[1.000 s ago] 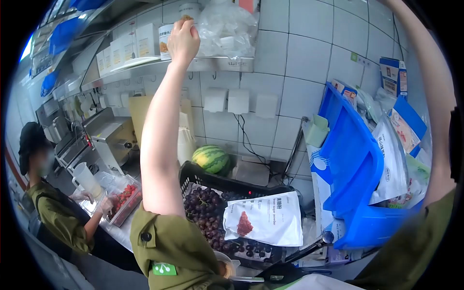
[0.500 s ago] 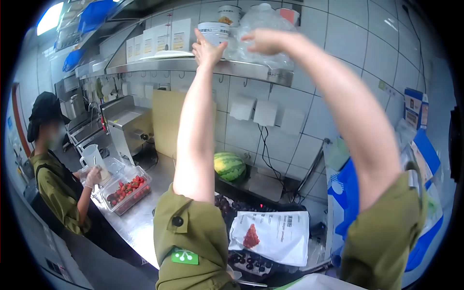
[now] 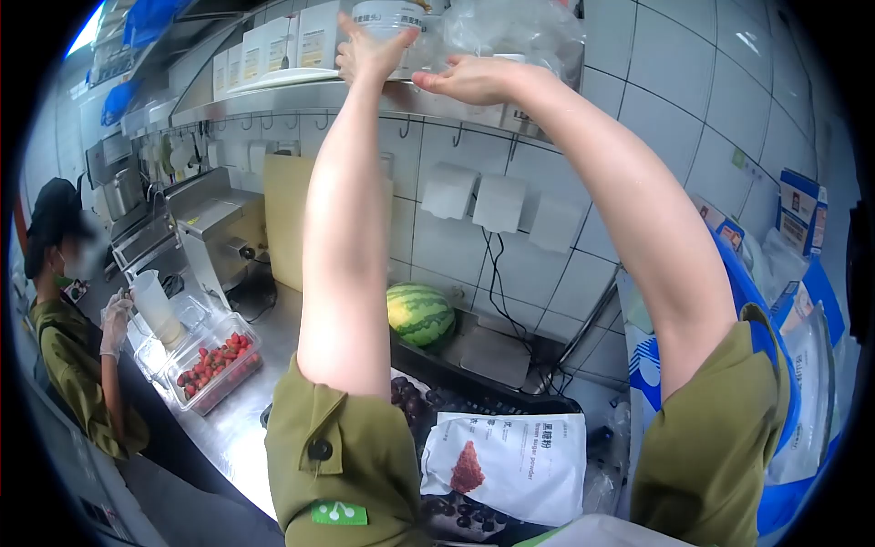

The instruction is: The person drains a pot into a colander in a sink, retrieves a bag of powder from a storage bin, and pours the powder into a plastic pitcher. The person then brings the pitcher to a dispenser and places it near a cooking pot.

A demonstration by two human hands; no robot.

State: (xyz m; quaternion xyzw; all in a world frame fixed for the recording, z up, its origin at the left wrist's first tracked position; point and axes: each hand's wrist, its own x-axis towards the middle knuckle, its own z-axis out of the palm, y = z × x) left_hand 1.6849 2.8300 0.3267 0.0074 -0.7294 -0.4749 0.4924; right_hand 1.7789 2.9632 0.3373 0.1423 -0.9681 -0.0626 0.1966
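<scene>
Pointing leftward, digits apart, right hand [image 3: 476,80] hovers near left hand [image 3: 371,56], splayed before white can [image 3: 390,14].

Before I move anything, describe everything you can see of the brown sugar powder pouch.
The brown sugar powder pouch is white, with a smooth, plastic-looking surface and slightly uneven edges. Its printed face is up, showing dark Chinese characters, sideways English lettering and a picture of a reddish-brown heap. It lies roughly flat, partly covering the dark grapes in the black crate. Neither the left hand nor the right hand touches it. Whether it is sealed, I cannot tell.
</scene>
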